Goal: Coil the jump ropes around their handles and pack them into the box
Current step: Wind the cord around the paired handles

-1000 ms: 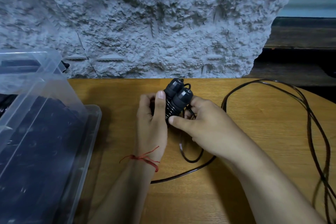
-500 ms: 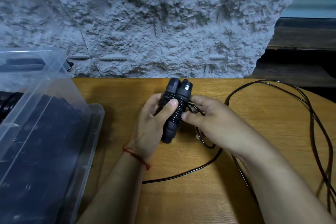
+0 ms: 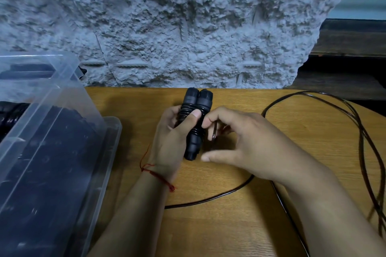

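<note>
At your left, the clear plastic box [image 3: 108,131] sits on the tabletop [image 3: 229,225]. Your left hand [image 3: 169,144] grips the two black jump-rope handles [image 3: 195,123] together mid-tabletop, rope turns wound around them. Your right hand [image 3: 250,144] pinches the loose rope [image 3: 213,133] just beside them, with slack trailing right.

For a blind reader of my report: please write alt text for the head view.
The left hand grips two black handles while the right hand pinches the rope beside them; a clear box stands left on the wooden table.
</note>
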A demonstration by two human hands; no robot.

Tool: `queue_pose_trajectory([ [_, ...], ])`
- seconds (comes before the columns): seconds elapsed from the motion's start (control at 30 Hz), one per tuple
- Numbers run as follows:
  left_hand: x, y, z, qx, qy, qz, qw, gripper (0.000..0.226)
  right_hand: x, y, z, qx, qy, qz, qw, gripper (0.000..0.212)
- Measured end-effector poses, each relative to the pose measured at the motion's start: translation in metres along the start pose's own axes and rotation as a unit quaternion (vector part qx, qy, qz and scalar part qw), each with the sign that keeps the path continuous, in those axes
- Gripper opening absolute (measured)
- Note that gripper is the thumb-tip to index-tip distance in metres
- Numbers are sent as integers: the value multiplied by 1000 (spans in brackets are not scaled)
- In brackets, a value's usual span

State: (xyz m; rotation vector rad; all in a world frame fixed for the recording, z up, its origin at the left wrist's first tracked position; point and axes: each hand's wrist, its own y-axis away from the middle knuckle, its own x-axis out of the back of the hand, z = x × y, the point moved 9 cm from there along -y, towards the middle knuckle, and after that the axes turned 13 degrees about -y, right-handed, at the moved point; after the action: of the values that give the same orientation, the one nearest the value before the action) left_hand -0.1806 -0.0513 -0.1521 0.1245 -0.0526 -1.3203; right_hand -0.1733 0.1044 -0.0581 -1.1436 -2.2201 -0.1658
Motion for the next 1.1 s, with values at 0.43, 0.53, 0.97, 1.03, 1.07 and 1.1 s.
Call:
queue_pose_trajectory([
  [0.43,-20,4,0,54,56,-109,991,40,24,1,-8,157,65,149,974,40],
  [0.53,-35,13,0,56,27,-110,992,19,19,1,-4,150,1,123,981,46],
  [0.97,-77,41,-14,118,-57,-231,964,38,26,2,9,64,-29,194,978,68],
  [1.03,-72,36,-11,120,-1,-208,971,40,33,5,5,79,16,232,969,60],
  [1.07,-69,33,-11,115,31,-199,973,44,39,8,4,83,8,260,962,51],
  [1.1,-67,31,-9,110,62,-190,974,48,44,11,5,84,-12,286,954,42],
])
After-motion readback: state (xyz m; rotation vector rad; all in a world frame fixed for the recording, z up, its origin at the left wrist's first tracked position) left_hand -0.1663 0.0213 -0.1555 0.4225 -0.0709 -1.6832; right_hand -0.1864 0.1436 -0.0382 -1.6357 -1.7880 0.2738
